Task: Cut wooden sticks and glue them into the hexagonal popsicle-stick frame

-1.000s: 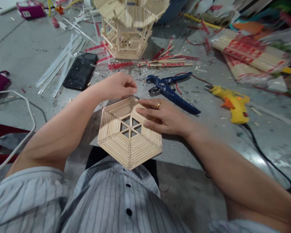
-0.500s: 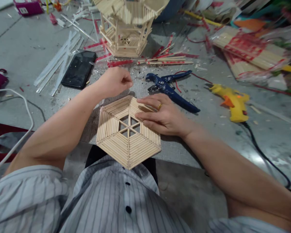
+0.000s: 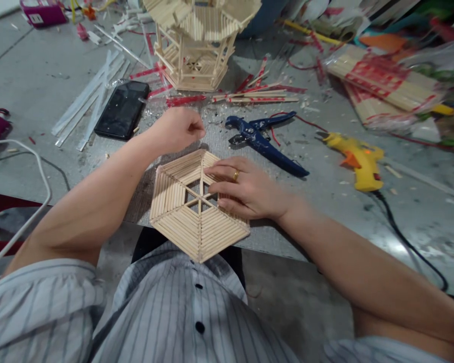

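Observation:
A hexagonal panel of thin wooden sticks [image 3: 179,227] lies at the table's front edge, its near corner sticking out over my lap. Six spokes cross the open middle of it. My right hand [image 3: 240,186], with a ring on one finger, rests flat on the panel's right side, fingers spread. Just beyond the panel's far corner, my left hand [image 3: 183,127] is curled closed on the table; whatever its fingers may hold is hidden. Blue cutters [image 3: 267,143] lie beyond my right hand. Farther back stands a pavilion-like stick model [image 3: 196,55].
A black phone [image 3: 121,110] and clear glue sticks [image 3: 91,96] lie at the left. Loose wooden sticks [image 3: 257,96] are by the model. A yellow glue gun [image 3: 357,161] with a black cord is at the right, below packs of sticks [image 3: 382,83]. A white cable [image 3: 41,176] crosses the left.
My right hand has slid a little left and toward me over the panel. My left hand stays curled in nearly the same place. The view has shifted slightly.

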The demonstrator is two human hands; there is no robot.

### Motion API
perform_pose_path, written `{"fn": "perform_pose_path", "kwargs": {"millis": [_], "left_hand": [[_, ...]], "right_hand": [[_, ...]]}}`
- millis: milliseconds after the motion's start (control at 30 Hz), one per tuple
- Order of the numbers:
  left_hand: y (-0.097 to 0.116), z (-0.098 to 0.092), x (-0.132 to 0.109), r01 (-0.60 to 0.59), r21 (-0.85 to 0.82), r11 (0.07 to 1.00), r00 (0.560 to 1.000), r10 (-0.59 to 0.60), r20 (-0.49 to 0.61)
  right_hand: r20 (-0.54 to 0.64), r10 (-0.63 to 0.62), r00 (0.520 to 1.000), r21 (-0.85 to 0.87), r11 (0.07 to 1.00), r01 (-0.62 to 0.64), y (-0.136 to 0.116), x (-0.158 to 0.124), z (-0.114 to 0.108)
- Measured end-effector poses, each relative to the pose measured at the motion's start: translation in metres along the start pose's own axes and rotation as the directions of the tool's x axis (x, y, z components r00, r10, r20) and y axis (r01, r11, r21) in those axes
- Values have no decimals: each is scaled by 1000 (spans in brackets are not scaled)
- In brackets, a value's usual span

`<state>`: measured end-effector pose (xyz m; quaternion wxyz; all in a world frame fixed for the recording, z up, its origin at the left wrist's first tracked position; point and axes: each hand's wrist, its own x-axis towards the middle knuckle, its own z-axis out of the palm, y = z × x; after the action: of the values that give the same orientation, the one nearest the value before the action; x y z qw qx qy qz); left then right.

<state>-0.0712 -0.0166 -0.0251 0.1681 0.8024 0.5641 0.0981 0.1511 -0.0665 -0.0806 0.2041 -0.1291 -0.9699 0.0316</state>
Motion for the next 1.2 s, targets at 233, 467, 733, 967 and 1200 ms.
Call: {"fn": "perform_pose_path", "kwargs": {"millis": [233,467,733,967,1200], "left_hand": [[-4,0,1,-47,-26,999,997,46,-64],[-8,-1,3,-23,-49,999,995,18,-94],[-15,-3,5,118,46,992,989,-113,-92],[-15,-2,4,90,117,989,996,-89,-15],[-15,-6,3,98,176,980,992,-109,56]], "right_hand": [[-74,133,988,-131,981,-142,-1,-1,0],[-48,255,966,-190,947,-259,-3,2,-1],[-82,234,969,-240,939,-247,-5,3,1],[-77,245,967,-115,961,-252,-1,2,0],[-230,444,866,-58,882,-468,11,-7,0]]}}
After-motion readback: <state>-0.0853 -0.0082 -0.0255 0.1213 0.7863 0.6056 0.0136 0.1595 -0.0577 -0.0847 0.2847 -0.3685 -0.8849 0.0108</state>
